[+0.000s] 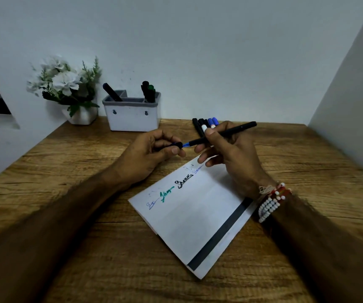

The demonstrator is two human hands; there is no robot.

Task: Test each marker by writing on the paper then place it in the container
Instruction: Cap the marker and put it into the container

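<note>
My right hand [230,149] holds a slim black marker [230,131] with a bare blue tip that points left. My left hand [152,152] pinches the marker's black cap [177,145] just off that tip, a small gap between them. Both hands hover above the far corner of the white paper [198,215], which carries several scribbles in blue, green and black. The white container [132,117] stands at the back by the wall with a few markers upright in its compartments. Several loose markers [205,124] lie on the table behind my right hand.
A white pot of pale flowers [66,88] stands left of the container. The wooden table [66,171] meets a wall at the back and another wall on the right. A dark stripe runs along the paper's near right edge.
</note>
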